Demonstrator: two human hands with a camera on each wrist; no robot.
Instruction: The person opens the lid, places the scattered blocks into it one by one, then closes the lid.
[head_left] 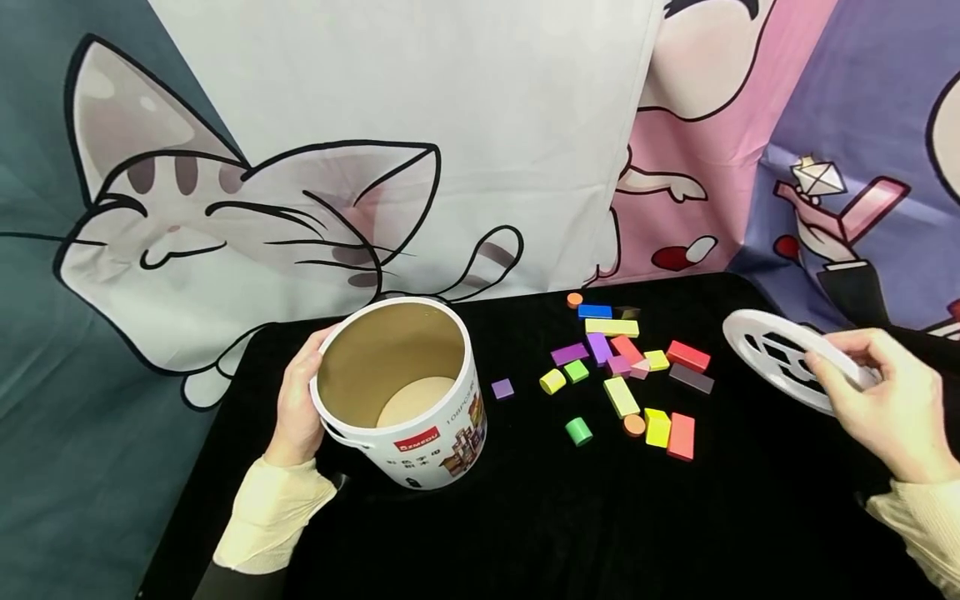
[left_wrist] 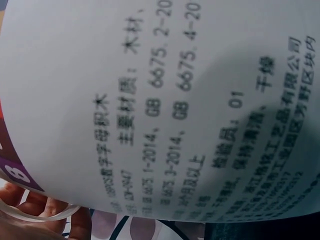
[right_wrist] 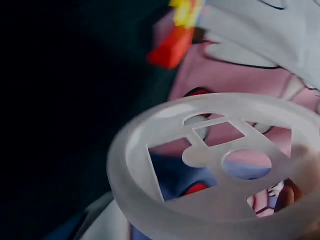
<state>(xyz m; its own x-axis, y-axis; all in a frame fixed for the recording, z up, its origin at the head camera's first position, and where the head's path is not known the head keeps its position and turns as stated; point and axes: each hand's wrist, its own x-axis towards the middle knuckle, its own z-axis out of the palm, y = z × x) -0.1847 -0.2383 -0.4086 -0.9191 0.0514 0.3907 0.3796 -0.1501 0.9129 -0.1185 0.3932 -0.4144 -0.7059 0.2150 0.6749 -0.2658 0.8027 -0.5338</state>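
My left hand (head_left: 297, 402) holds the left side of a white printed bucket (head_left: 431, 442), tilted so its brown inside and pale bottom show. Fine print covers the bucket wall (left_wrist: 165, 100) in the left wrist view, where fingers (left_wrist: 47, 207) curl by its thin white handle. Off to the right, my right hand (head_left: 888, 400) pinches a round white lid (head_left: 757, 321) with cut-out shapes, raised above the black cloth. The lid's openings (right_wrist: 225, 200) show clearly in the right wrist view. Between the hands lie coloured wooden blocks, among them a yellow block (head_left: 621, 397) and a green cylinder (head_left: 578, 431).
A small purple block (head_left: 502, 388) sits apart, just right of the bucket. Red blocks (head_left: 681, 437) lie on the side toward the lid. The black cloth (head_left: 525, 525) covers the table, and a cartoon-printed curtain (head_left: 487, 108) hangs behind its far edge.
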